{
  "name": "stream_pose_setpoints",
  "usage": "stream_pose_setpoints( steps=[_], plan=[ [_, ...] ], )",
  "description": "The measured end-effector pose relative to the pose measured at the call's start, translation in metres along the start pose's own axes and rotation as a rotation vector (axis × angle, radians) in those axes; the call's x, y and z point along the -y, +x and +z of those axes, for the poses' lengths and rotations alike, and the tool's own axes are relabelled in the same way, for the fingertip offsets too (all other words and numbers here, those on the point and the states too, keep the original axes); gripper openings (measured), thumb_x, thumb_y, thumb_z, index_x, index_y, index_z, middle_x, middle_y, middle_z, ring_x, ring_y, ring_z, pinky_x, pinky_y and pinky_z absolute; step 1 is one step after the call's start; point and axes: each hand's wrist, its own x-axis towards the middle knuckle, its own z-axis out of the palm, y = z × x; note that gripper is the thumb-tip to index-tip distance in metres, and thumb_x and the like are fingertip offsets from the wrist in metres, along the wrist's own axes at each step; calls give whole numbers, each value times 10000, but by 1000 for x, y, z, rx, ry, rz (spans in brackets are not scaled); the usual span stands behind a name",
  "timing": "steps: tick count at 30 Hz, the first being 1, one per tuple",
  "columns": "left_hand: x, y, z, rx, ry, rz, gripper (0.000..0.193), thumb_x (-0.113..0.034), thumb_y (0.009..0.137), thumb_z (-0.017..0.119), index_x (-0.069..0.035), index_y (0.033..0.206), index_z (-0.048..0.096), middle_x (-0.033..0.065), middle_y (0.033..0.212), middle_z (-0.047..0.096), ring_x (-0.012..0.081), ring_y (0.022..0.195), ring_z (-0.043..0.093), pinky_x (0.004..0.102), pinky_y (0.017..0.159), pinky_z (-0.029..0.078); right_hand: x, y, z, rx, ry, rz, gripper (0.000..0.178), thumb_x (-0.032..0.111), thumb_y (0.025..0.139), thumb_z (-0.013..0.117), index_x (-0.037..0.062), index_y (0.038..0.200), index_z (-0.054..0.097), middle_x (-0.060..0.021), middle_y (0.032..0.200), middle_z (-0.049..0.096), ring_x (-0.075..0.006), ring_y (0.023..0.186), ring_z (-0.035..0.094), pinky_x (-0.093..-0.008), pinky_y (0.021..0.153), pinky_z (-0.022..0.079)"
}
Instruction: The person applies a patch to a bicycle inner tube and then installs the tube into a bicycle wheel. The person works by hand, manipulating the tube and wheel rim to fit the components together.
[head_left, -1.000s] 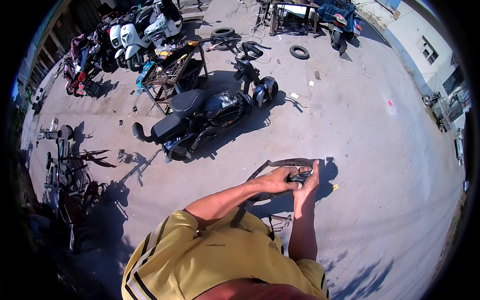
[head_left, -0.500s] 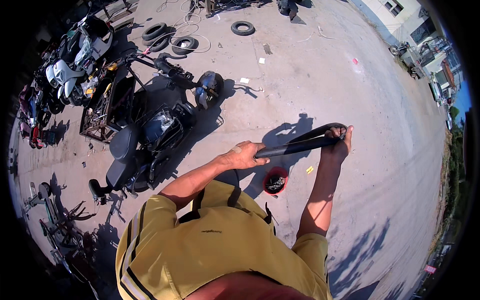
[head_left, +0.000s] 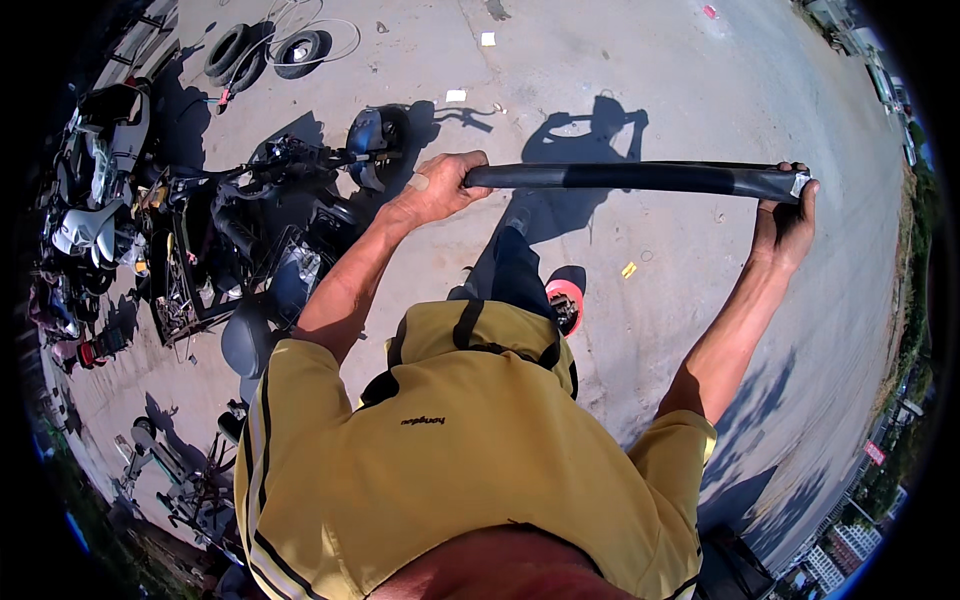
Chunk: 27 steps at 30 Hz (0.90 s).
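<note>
A black rubber inner tube [head_left: 640,177] is pulled out long and straight between my two hands, above the ground in front of me. My left hand [head_left: 440,187] is closed round its left end. At the other end my right hand [head_left: 787,222] grips the tube, thumb and fingertips showing at its edge. A small pale, shiny patch [head_left: 800,184] shows on the tube beside the right fingers. Below the tube, near my leg, a red bucket [head_left: 577,292] holds dark objects too small to name.
To the left stands a partly stripped scooter with a dark seat [head_left: 246,338], a metal frame of parts [head_left: 180,300] and a white scooter [head_left: 88,230]. Tyres [head_left: 300,53] and a pale hose [head_left: 340,22] lie farther off. A yellow scrap [head_left: 629,270] lies right of the bucket.
My hands have moved apart and farther out, the right one to the right. The tube, looped and slanted before, is now stretched nearly level. The view has shifted, and my leg now shows.
</note>
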Motion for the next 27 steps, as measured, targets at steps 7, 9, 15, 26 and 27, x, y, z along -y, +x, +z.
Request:
stream_pose_setpoints(
  steps=[7,9,15,26,27],
  plan=[
    [107,91,-72,-336,161,-66,275,-97,840,729,-26,1073,601,190,1001,630,420,982,617,456,851,503,-15,196,1,192,143,-160,348,231,1051,591,-63,1237,595,-217,1187,665,-335,1115,640,-521,1013,508],
    [133,109,-93,-354,61,-233,286,-81,860,728,-41,1119,615,182,1054,673,389,1029,659,441,902,521,-12,262,18,168,200,-129,365,243,1058,569,-78,1229,598,-250,1215,657,-360,1112,636,-539,1024,500],
    [173,156,-156,-638,-410,-360,196,-35,990,591,-35,1186,577,40,1104,647,145,1032,590,318,950,491,-99,408,139,118,-74,-167,440,222,1085,468,-137,1337,476,-344,1405,529,-502,1388,469,-674,1188,335],
    [273,286,-340,-658,-1336,-288,224,-227,1059,478,-45,1063,610,11,713,466,121,619,433,320,637,442,-286,580,287,217,124,240,579,45,1046,522,-200,1503,266,-395,1560,326,-494,1468,349,-623,1257,261],
    [285,302,-360,-624,-1355,-274,266,-256,1070,444,-47,1084,607,10,723,467,125,631,435,328,649,441,-298,592,302,259,165,286,597,28,1037,533,-199,1509,246,-400,1569,298,-500,1473,334,-635,1255,255]
  ],
)
